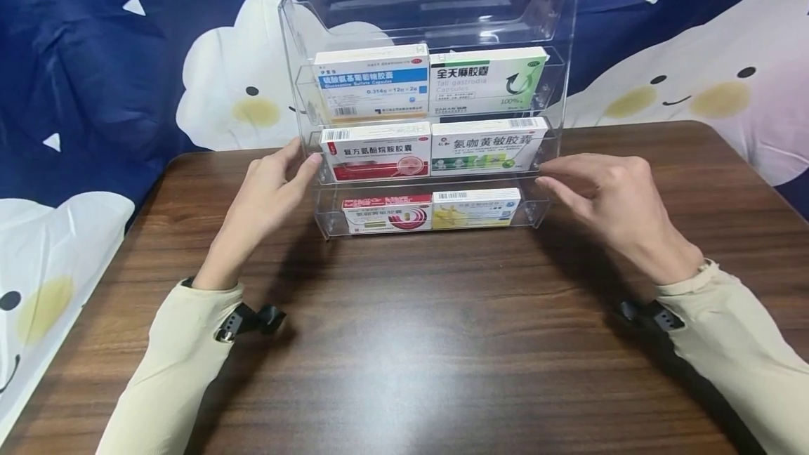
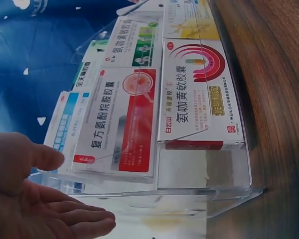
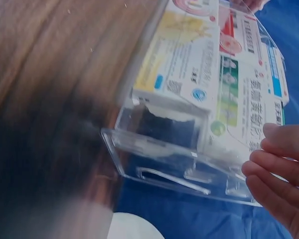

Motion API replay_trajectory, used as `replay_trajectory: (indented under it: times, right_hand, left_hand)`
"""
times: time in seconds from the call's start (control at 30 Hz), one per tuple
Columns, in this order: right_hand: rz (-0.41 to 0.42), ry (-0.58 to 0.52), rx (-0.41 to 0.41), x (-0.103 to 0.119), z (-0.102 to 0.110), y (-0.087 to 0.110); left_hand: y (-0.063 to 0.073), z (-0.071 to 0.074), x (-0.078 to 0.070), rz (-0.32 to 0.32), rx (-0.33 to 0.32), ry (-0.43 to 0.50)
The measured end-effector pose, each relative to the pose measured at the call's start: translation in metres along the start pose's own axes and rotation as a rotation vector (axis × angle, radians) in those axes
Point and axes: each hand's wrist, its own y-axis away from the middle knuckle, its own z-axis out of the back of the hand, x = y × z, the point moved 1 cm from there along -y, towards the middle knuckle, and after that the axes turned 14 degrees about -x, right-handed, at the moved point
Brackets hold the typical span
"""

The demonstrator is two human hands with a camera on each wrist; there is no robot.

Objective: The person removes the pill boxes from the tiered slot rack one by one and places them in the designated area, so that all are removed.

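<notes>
A clear acrylic display rack stands upright at the back of the table, with medicine boxes side by side in pairs on its lower three tiers. My left hand is at the rack's left side, its thumb near the red-and-white medicine box. In the left wrist view those fingers are straight, spread apart from the thumb across the side wall. My right hand is at the opposite side, fingertips right at the edge by the green-and-white medicine box. Its fingers are loosely bent, holding no box.
Above sit a blue-and-white box and a green-edged box. On the bottom tier are a box with red arcs and a yellow-and-white box. A dark wooden table lies in front, a blue cloud-patterned cloth behind.
</notes>
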Motion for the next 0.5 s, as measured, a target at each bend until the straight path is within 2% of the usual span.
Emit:
replay_trajectory:
  times: [0.17, 0.3, 0.5]
  right_hand:
    - [0.000, -0.044, 0.052, 0.008, -0.012, 0.002]
    - [-0.006, -0.080, 0.112, 0.014, -0.026, 0.002]
    - [-0.034, -0.063, 0.191, 0.018, -0.038, -0.001]
  left_hand:
    - [-0.001, -0.004, 0.002, 0.024, -0.047, 0.054]
    - [-0.001, -0.006, 0.004, 0.026, -0.094, 0.063]
    - [-0.002, -0.010, 0.006, 0.025, -0.093, 0.055]
